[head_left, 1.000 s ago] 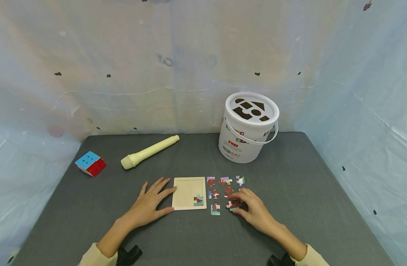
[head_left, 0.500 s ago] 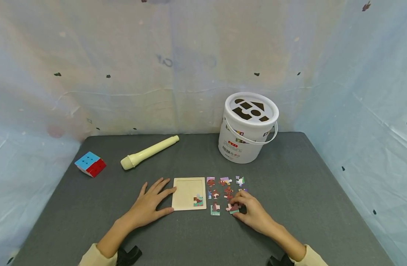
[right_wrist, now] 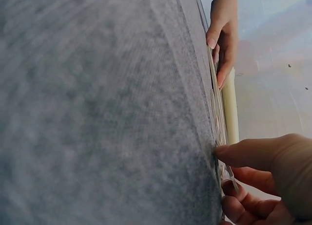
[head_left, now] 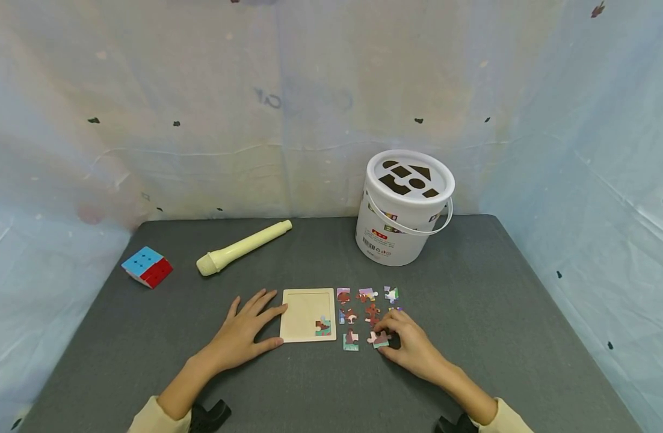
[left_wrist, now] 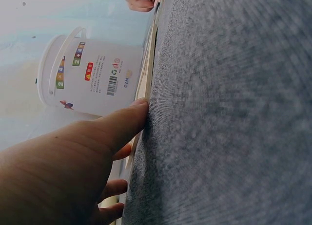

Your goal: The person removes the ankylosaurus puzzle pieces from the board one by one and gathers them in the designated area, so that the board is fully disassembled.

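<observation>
A square wooden puzzle tray (head_left: 300, 310) lies on the grey tabletop, with a printed piece (head_left: 323, 326) in its lower right corner. My left hand (head_left: 239, 337) is spread flat at the tray's left side, thumb and index fingertip touching its edge. To the right of the tray, my right hand (head_left: 415, 349) pinches a brown, pink and green puzzle piece (head_left: 378, 340) between thumb and fingers, low at the table. Several loose pieces surround it, among them one with a green base (head_left: 351, 341) and a brown one (head_left: 372, 311). The right hand partly covers a piece behind it.
A white lidded bucket (head_left: 388, 240) with shape cut-outs and a handle stands at the back right. A pale yellow stick with a wider end (head_left: 245, 246) lies at the back left. Farther left sits a blue and red puzzle cube (head_left: 147, 266). Plastic sheeting surrounds the table.
The right hand and its puzzle piece have shifted slightly left and toward me, and more of the piece shows. The left hand and tray stay where they were.
</observation>
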A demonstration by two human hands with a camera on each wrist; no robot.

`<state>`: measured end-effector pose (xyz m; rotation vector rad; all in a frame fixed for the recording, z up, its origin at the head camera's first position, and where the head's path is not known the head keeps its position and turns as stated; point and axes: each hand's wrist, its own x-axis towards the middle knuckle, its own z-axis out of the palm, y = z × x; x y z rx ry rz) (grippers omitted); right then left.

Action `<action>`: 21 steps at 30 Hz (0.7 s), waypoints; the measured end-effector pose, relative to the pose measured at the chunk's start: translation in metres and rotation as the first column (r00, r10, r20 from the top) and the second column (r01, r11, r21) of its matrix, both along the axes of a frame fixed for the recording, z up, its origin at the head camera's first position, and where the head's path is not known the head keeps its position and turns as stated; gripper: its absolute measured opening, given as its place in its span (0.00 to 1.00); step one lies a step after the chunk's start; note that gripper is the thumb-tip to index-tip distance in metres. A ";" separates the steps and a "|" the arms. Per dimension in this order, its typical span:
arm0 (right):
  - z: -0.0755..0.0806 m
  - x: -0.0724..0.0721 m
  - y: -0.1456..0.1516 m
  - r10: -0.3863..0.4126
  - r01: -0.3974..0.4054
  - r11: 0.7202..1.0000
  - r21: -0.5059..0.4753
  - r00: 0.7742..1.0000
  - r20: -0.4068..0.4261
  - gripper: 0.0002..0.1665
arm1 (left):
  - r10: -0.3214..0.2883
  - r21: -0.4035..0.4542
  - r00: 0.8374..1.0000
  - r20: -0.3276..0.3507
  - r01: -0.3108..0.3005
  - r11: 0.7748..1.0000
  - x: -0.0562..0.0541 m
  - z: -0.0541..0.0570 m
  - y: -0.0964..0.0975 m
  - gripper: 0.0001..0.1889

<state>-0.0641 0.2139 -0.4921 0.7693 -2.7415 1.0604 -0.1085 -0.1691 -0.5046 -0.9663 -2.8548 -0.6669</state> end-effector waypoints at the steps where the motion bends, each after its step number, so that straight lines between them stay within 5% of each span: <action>1: 0.000 0.000 0.000 0.000 0.000 1.000 0.001 1.000 -0.005 0.20 | 0.000 0.000 1.000 0.000 0.000 1.000 0.000 0.000 0.000 0.36; 21: 0.000 0.000 -0.001 -0.008 0.008 0.999 0.035 1.000 0.026 0.17 | 0.000 -0.002 1.000 0.001 0.000 1.000 0.000 -0.001 0.000 0.36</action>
